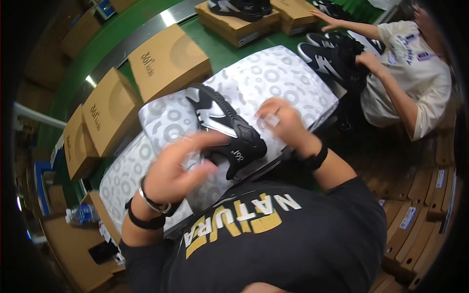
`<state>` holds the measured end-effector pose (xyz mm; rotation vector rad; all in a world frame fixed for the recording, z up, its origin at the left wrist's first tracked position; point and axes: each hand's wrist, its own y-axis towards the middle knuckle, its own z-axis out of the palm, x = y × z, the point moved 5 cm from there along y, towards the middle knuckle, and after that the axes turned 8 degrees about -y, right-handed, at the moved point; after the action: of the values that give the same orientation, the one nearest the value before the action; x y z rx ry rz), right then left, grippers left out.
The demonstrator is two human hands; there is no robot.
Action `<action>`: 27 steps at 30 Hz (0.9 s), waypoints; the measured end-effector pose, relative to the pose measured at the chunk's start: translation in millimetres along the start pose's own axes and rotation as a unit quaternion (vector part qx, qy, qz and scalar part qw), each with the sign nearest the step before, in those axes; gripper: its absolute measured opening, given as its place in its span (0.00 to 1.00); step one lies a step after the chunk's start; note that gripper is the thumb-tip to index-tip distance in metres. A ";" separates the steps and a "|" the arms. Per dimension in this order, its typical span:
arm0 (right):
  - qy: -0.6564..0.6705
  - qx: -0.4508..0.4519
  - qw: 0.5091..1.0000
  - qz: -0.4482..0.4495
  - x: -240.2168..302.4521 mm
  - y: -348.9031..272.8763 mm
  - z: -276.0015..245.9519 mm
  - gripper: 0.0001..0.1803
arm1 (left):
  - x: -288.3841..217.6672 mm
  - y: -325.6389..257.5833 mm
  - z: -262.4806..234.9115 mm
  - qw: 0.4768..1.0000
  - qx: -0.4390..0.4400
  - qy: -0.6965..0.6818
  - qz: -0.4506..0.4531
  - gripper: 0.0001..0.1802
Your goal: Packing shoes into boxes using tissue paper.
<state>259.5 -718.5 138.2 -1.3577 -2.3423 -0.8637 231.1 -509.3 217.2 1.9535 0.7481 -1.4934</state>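
Observation:
A black sneaker [234,129] with white and silver side stripes lies on its side on white tissue paper [273,73] printed with grey rings and dashes. My left hand [178,168], blurred by motion, is at the shoe's ankle opening with thumb and forefinger apart. To the right of the shoe, my right hand [286,122] hovers over the paper, blurred too, its fingers drawn together. A small pale bit shows at those fingertips, too smeared to name.
Brown shoe boxes [168,61] line the green conveyor [224,46] at the left and back. At the right, a co-worker [410,73] handles black sneakers [332,58]. A water bottle [83,215] and a dark phone-like object [103,252] are at lower left. Stacked boxes [415,215] stand lower right.

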 end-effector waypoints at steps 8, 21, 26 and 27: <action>-0.316 -0.148 0.910 0.225 -140.6 -65.3 -23.4 0.11 | 149.9 -95.7 -50.6 0.837 -0.488 -0.170 -0.181 0.41; -0.338 -0.114 0.874 0.330 -120.4 -57.4 -19.4 0.06 | 156.1 -87.5 -43.6 0.831 -0.496 -0.233 -0.098 0.38; -0.311 -0.066 0.921 0.226 -100.3 -19.4 -36.4 0.05 | 122.5 -91.4 -55.9 0.844 -0.470 0.198 -0.165 0.44; -0.332 -0.075 0.929 0.147 -69.3 -0.4 -39.9 0.03 | 101.1 -81.4 -58.1 0.850 -0.467 0.214 -0.119 0.46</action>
<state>292.9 -790.9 132.4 -2.2845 -2.4403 -0.5516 232.9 -402.1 123.8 1.4167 1.5908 -0.5445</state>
